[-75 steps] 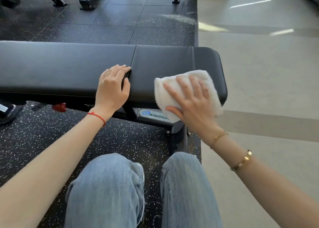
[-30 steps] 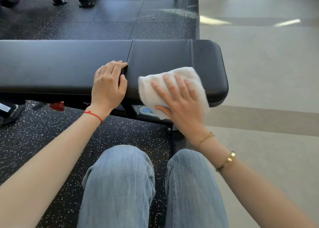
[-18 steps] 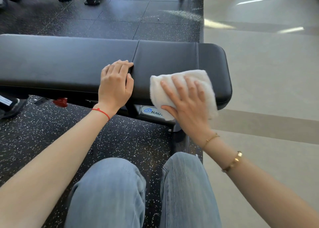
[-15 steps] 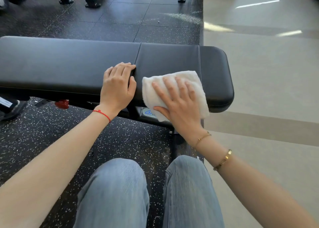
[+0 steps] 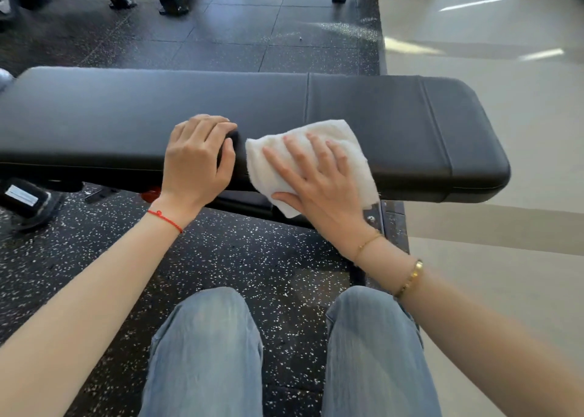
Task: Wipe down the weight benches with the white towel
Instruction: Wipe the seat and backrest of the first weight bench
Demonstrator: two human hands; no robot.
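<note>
The right hand's fingers [image 5: 311, 151] lie straight and spread, pressing flat on the folded white terry towel [image 5: 344, 138] just right of frame centre; the right hand [image 5: 316, 179] covers its lower half. The towel rests on the near edge of the long black padded vinyl weight bench [image 5: 395, 110], draping a little over the front lip. Just beside it on the left, the left hand [image 5: 196, 160] rests on the same near edge, fingers [image 5: 208, 126] held together and curved over the pad, gripping nothing.

The bench's long axis runs left to right across the frame. From the towel, the unwiped-looking length stretches left past the left hand, with a shorter end section to the right. The right hand is the nearer one, so the next stroke likely runs along that axis.
</note>
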